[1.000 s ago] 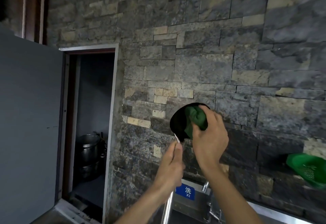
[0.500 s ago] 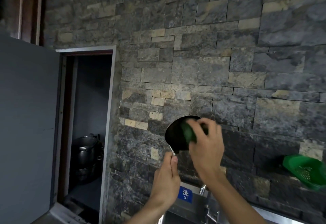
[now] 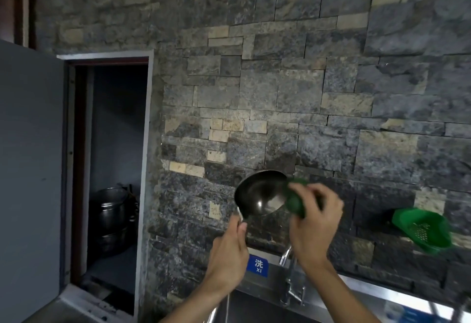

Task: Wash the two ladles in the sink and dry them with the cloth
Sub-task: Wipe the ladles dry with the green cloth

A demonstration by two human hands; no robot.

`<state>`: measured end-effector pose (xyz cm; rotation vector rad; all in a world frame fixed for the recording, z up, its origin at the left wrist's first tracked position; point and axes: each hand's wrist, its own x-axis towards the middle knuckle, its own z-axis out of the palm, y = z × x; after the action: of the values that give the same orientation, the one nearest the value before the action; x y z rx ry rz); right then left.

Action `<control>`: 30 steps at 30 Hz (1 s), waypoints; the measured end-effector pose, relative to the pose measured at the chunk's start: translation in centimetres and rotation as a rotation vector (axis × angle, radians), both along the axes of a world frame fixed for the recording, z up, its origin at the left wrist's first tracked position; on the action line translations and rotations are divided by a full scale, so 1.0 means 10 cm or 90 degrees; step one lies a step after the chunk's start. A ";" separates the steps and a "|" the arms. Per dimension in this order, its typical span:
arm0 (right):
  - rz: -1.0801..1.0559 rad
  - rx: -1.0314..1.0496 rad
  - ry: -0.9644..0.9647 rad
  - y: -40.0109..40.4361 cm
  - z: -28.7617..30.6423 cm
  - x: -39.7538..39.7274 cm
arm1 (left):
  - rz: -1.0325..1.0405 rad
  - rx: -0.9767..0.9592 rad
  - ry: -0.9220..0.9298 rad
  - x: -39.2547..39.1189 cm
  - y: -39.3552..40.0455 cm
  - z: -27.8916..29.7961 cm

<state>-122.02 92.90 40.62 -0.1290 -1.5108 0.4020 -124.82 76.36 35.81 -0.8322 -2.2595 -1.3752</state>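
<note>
1. Head view, position of the task's thing: one ladle (image 3: 261, 196) was held raised in front of the stone wall (image 3: 331, 93), above the sink (image 3: 257, 307). Its bowl faced the camera and tilted slightly up.
2. Long axis: the handle ran down and to the left from the bowl's lower left edge into the left hand (image 3: 228, 254). That hand's fingers were curled round the handle just below the bowl.
3. Governing relation: the right hand (image 3: 314, 223) lay just right of the bowl, its fingers closed round the green cloth (image 3: 295, 199). The cloth touched the bowl's right rim. The bowl's inside therefore lay to the left of those fingers, and the right hand was the nearer one for wiping.
4. Judgement: drying of this ladle appeared under way; the next stroke would need to go leftward across the inside of the bowl.
5. Hidden or unclear: the second ladle was not in view. The lower handle was covered by the left hand and forearm. The right hand was blurred. Whether the bowl was wet could not be told. The sink basin was cut off by the bottom edge.
</note>
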 end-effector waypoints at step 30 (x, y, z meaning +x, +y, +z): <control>0.351 -0.174 -0.101 0.01 -0.28 0.05 | -0.046 -0.032 0.006 0.09 0.64 -0.17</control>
<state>-121.47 93.02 37.80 0.0476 -1.6322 1.0616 -123.95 82.74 34.10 -0.9437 -2.2860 -1.3489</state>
